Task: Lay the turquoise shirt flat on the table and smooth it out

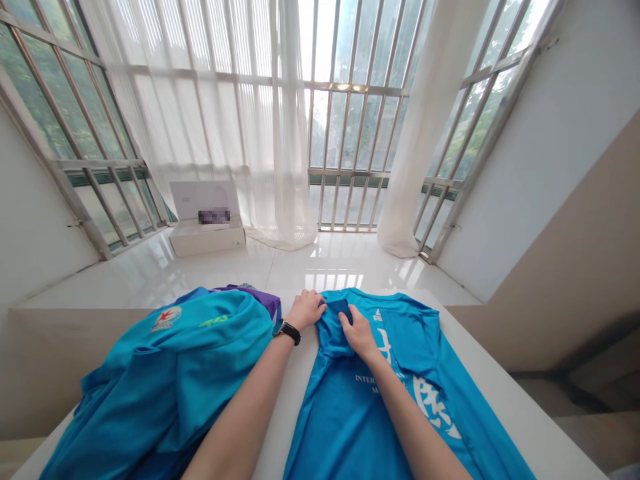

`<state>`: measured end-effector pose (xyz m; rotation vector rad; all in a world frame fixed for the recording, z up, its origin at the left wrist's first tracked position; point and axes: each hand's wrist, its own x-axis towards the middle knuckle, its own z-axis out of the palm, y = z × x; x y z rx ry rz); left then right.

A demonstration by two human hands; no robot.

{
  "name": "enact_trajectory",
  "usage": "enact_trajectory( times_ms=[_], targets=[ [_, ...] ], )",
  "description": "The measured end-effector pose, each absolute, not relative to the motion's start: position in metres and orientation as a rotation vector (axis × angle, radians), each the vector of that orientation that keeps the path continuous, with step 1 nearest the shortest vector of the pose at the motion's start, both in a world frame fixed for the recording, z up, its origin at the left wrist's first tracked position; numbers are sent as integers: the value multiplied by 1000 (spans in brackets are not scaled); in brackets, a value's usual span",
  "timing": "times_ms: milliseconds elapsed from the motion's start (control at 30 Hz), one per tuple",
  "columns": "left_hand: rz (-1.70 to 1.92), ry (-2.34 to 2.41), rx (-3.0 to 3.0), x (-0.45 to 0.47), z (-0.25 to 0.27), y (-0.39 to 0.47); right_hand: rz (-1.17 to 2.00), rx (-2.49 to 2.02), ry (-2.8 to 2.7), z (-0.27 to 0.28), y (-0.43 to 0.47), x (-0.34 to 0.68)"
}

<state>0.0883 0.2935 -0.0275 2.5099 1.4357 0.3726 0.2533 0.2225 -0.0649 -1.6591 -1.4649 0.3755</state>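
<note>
A blue T-shirt [340, 407] with white lettering lies spread in front of me, its collar away from me. One sleeve is folded inward over its right side. At the left shoulder, my left hand [306, 309], with a black-strapped watch on the wrist, has its fingers closed on the fabric edge. My right hand [358, 331] pinches the hem of the left sleeve, which is turned inward over the chest. Left of my left forearm lies a heap of clothes [200, 347], with a teal garment on top and purple fabric beneath.
The garments rest on a white table [500, 380] against a glossy white sill [290, 267]. An open white box [210, 239] stands on the sill at the left, a blurred patch over its contents. Sheer curtains [225, 120] and barred windows [355, 127] rise behind.
</note>
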Motion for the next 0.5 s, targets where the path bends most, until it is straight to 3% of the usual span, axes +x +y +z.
enact_trajectory(
  times_ms=[500],
  targets=[
    [390, 1389, 2686, 97, -9, 305, 309, -2067, -1539, -39, 209, 258]
  ],
)
